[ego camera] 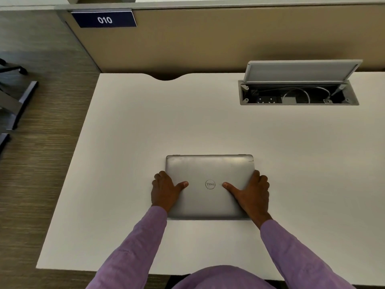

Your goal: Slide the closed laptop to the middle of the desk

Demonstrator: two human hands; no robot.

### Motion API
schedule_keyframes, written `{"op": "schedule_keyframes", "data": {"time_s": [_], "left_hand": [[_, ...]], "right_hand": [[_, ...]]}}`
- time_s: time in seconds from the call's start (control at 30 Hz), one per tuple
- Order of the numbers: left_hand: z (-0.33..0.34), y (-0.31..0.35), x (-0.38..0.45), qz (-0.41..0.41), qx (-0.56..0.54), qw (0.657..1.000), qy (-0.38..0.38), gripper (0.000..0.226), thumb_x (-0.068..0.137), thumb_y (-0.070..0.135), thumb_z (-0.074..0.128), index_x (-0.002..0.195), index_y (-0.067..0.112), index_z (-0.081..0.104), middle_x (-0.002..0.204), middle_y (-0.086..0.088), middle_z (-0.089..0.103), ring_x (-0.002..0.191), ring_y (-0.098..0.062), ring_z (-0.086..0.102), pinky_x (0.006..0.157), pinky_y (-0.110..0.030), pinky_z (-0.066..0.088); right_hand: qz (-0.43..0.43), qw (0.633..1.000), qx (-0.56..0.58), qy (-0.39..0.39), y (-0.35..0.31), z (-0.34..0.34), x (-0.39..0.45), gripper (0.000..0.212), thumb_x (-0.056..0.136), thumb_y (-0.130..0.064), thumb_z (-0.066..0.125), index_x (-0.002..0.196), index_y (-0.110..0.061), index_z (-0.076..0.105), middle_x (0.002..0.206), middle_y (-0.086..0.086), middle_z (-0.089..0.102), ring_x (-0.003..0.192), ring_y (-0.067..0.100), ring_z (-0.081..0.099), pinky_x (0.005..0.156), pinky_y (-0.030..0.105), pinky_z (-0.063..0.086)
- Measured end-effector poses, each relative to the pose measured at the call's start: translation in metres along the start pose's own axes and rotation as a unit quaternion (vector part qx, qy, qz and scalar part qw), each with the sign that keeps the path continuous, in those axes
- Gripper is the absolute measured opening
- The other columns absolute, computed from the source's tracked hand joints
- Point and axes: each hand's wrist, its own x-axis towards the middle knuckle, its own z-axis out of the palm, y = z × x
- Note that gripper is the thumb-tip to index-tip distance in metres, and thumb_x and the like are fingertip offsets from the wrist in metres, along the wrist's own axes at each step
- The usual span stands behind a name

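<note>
Head view, looking down on the desk.

Item: closed laptop (209, 184). Flat, thin slab with rounded corners, brushed silver-grey lid, round logo badge at its middle. Lies flat on the desk (129, 155), toward the near side and about midway between left and right of what shows; the desk's right end runs out of view.

Item: left hand (164, 191). Clasped over the laptop's left edge, fingers curled down the side, thumb flat on the lid pointing inward.

Item: right hand (251, 193). Mirrors it on the right edge, fingers wrapped over the side, thumb laid on the lid. Both sleeves (133, 243) are soft lilac cloth.

Step in hand, as judged: the slide itself, laptop gripped on both sides and bearing on the surface. It appears close to the middle; a little more travel toward the far side may be wanted. The next move calls for even, low pressure from both hands so the slab keeps square and does not lift or twist.

Item: desk. Matte white top, smooth, with a curved notch (166, 77) in the far edge.

Item: cable box (300, 94), far right. Grey metal recess, lid propped up, sockets and looped wires inside. Well apart from the laptop.

Item: partition (208, 42), beige panel behind the desk, bearing a dark blue plate (104, 19) marked 010.

Item: floor (41, 126), left; striped brown carpet.
</note>
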Motion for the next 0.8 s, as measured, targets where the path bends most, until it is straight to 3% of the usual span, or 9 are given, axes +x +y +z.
{"op": "schedule_keyframes", "data": {"time_s": [0.3,0.4,0.6,0.7,0.8], "left_hand": [[0.004,-0.001,0.0,0.002,0.011,1.0,0.004,0.08,0.077,0.061,0.072,0.121,0.0,0.045,0.126,-0.018,0.049,0.12,-0.038,0.048,0.092,-0.047,0.047],[0.005,-0.003,-0.001,0.0,0.01,1.0,0.006,0.079,0.078,0.062,0.07,0.122,0.001,0.045,0.126,-0.017,0.048,0.12,-0.038,0.048,0.092,-0.047,0.046],[0.01,0.0,-0.011,0.03,0.06,0.996,0.061,0.073,0.081,0.064,0.065,0.121,0.006,0.043,0.12,-0.015,0.049,0.111,-0.035,0.049,0.086,-0.046,0.049],[0.012,0.0,-0.014,0.048,0.106,0.989,0.089,0.085,0.084,0.066,0.058,0.139,0.005,0.034,0.128,-0.014,0.047,0.116,-0.033,0.048,0.092,-0.044,0.047],[0.014,0.0,-0.014,0.074,0.119,0.983,0.12,0.096,0.087,0.068,0.052,0.151,0.002,0.024,0.145,-0.018,0.039,0.134,-0.035,0.038,0.111,-0.045,0.035]], "right_hand": [[0.0,1.0,-0.02,0.001,-0.003,0.001,-0.004,0.108,0.056,-0.086,0.072,0.128,-0.011,0.04,0.114,0.011,0.048,0.107,0.035,0.051,0.087,0.052,0.051],[-0.001,0.999,-0.041,-0.001,-0.003,0.002,-0.006,0.12,0.061,-0.086,0.068,0.143,-0.007,0.033,0.122,0.014,0.047,0.111,0.036,0.049,0.09,0.051,0.049],[-0.038,0.997,-0.061,0.022,-0.003,0.006,-0.005,0.12,0.069,-0.081,0.066,0.15,-0.002,0.027,0.142,0.016,0.039,0.121,0.038,0.045,0.096,0.051,0.044],[-0.061,0.997,-0.05,0.02,-0.001,0.007,-0.002,0.117,0.074,-0.077,0.066,0.153,-0.002,0.023,0.153,0.018,0.031,0.132,0.04,0.04,0.106,0.052,0.039],[-0.073,0.997,-0.033,0.021,-0.003,0.007,0.001,0.117,0.079,-0.075,0.062,0.157,-0.001,0.017,0.162,0.021,0.024,0.146,0.038,0.028,0.118,0.05,0.03]]}}
